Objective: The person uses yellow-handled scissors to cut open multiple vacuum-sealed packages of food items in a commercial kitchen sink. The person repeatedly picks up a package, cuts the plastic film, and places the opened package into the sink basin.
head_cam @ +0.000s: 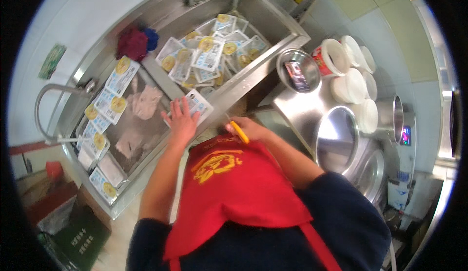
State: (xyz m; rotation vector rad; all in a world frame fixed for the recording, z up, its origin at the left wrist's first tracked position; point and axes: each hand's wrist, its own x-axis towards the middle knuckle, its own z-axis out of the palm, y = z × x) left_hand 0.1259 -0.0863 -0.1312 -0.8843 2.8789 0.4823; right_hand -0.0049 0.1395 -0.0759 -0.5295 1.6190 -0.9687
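Note:
My left hand lies spread, palm down, on a printed plastic food pack at the near end of the divider between two steel sink basins. In my right hand, just right of that pack, is a yellow-handled tool, probably a knife; its blade is hardly visible. Many similar packs are heaped in the far basin. More packs line the left side of the near basin, where pale pieces of food lie in cloudy water.
Maroon and blue cloths sit at the back by the divider. A curved faucet rises at the left. To the right, a steel counter holds a bowl with a phone, white tubs and a large steel pot.

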